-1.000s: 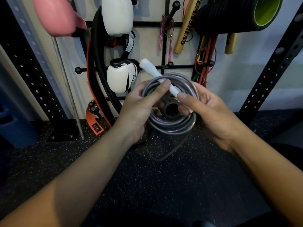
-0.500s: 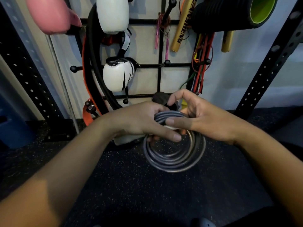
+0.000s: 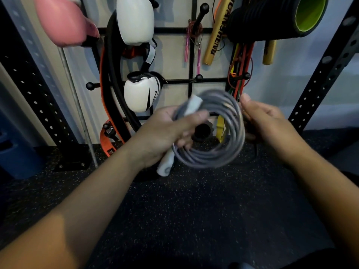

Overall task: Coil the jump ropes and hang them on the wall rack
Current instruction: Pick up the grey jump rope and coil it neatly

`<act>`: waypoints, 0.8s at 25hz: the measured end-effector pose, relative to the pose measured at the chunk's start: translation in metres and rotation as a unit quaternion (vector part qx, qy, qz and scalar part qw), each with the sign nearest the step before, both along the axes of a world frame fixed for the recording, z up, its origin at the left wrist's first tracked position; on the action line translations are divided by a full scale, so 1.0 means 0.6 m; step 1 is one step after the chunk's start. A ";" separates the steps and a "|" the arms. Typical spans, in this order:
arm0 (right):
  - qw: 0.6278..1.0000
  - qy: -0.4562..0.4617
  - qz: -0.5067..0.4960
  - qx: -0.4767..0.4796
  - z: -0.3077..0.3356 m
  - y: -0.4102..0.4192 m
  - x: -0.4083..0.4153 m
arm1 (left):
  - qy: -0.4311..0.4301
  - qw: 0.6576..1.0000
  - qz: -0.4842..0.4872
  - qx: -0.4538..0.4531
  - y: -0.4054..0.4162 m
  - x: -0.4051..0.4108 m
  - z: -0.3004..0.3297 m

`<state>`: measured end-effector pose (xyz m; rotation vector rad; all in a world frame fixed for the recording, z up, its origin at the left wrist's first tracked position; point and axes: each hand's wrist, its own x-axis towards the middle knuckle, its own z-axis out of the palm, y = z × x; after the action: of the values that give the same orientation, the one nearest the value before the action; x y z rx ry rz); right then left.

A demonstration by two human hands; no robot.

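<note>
While the left hand (image 3: 167, 131) grasps the coiled rope (image 3: 211, 129) at its left side, fingers curled over the strands and the white handles (image 3: 165, 166), the coil hangs in mid-air above the floor (image 3: 184, 210), just short of the rack (image 3: 192, 55). Its loops look light, springy and likely to slip apart, so hold should cross all strands together. The right hand (image 3: 266, 121), fingers loosely curled, sits at the coil's right edge; blur hides whether it pinches anything.
</note>
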<state>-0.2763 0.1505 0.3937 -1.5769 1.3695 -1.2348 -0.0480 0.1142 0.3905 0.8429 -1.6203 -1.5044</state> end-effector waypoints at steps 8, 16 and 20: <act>0.978 -0.157 0.124 0.054 -0.046 0.019 0.101 | 0.319 0.915 0.213 0.128 0.017 -0.057 -0.023; 0.962 -0.270 -0.014 0.039 -0.064 0.020 0.133 | 0.249 0.944 0.204 0.075 0.031 -0.069 -0.054; 0.999 -0.010 -0.035 0.015 -0.019 0.004 0.065 | 0.168 0.977 0.118 0.055 -0.012 -0.014 -0.031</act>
<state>-0.2370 0.1531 0.3822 -1.5024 1.4358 -1.2623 -0.0563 0.1069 0.3720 0.7632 -1.1578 -1.4843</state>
